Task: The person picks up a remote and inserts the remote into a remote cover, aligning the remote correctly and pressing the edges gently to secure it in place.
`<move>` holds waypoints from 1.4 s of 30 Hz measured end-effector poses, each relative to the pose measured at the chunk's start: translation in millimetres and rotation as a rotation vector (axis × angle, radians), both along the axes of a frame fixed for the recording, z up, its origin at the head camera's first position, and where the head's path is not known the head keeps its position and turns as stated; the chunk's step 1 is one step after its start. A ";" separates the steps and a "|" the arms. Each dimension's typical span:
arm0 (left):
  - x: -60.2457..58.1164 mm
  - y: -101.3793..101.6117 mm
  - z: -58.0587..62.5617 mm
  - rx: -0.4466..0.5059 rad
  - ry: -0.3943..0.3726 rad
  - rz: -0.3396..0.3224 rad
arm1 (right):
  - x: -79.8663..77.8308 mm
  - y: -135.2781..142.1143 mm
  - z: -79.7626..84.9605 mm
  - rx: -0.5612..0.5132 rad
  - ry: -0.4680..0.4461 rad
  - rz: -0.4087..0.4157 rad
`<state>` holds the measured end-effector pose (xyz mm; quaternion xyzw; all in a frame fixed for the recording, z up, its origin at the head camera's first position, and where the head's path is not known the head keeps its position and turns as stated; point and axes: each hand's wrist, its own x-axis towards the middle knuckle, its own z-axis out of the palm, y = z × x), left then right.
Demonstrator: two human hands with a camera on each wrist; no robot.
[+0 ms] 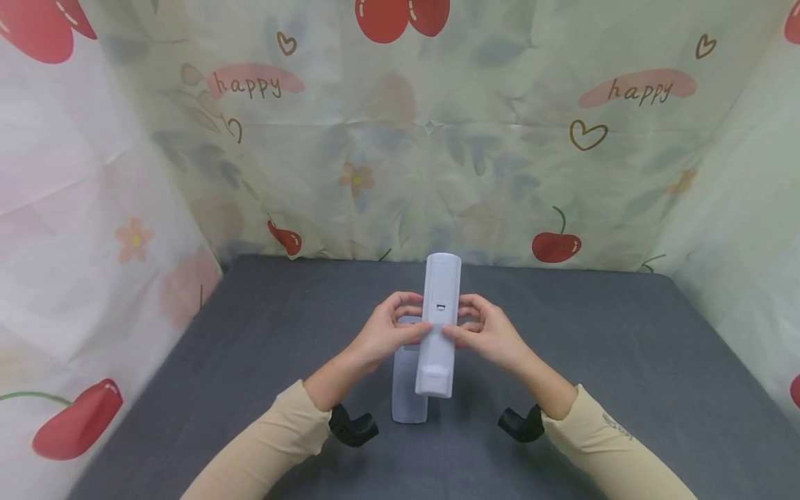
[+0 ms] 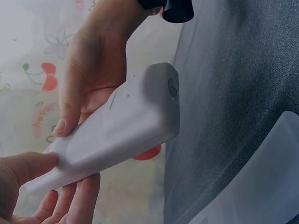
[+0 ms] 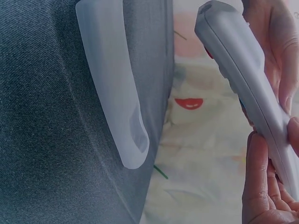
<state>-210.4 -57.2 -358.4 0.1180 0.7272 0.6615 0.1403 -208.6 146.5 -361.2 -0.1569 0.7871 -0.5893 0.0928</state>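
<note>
We see a white remote control (image 1: pixel 439 326) held up in the air above the grey worktop (image 1: pixel 625 361), its back facing the head camera, long axis running away from the person. It sits between the 2 hands, gripped at about its middle. The left hand (image 1: pixel 382 332) holds its left edge with curled fingers, the thumb lying on the back face; the right hand (image 1: pixel 486 333) pinches the right edge in the same way. In the left wrist view the remote control (image 2: pixel 117 126) rests against the fingers (image 2: pixel 70 116) of the other hand, with a thumb pressing its near end.

Beneath the remote, lying flat on the worktop and well apart from both hands, is a pale, translucent sleeve (image 1: pixel 409 389), possibly a silicone cover, though the views are too soft to be sure. The right wrist view shows this sleeve (image 3: pixel 114 93) on the dark surface.

Behind the worktop hangs a cherry-printed cloth (image 1: pixel 437 139) reading "happy".
</note>
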 end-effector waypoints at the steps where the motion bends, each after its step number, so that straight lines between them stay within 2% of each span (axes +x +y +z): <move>1: -0.2 -0.4 0.0 -0.002 0.001 -0.006 | -0.3 0.1 -0.8 0.002 0.000 0.000; 7: -3.8 -4.8 -3.2 -0.037 -0.018 -0.041 | -1.8 0.0 -4.3 0.018 0.005 -0.003; 12: -9.8 -12.9 -11.7 -0.067 -0.025 -0.056 | -1.8 0.5 -5.7 0.052 0.014 -0.029; 16: -15.1 -21.2 -21.5 -0.126 -0.025 -0.021 | -3.2 1.5 -8.1 0.067 0.011 -0.057; 23: -22.5 -33.9 -43.3 -0.268 -0.067 0.083 | -6.8 2.7 -12.7 0.070 0.000 -0.077; 28: -27.0 -37.9 -63.2 -0.341 -0.090 0.119 | -9.3 2.4 -15.4 0.078 -0.014 -0.099; 31: -27.1 -38.5 -72.8 -0.350 -0.101 0.126 | -11.5 2.6 -17.7 0.082 -0.020 -0.110; 36: -24.1 -37.1 -80.5 -0.334 -0.116 0.131 | -15.4 3.6 -21.6 0.091 -0.044 -0.141; 42: -20.5 -32.9 -80.6 -0.332 -0.121 0.133 | -19.4 4.0 -24.7 0.089 -0.041 -0.161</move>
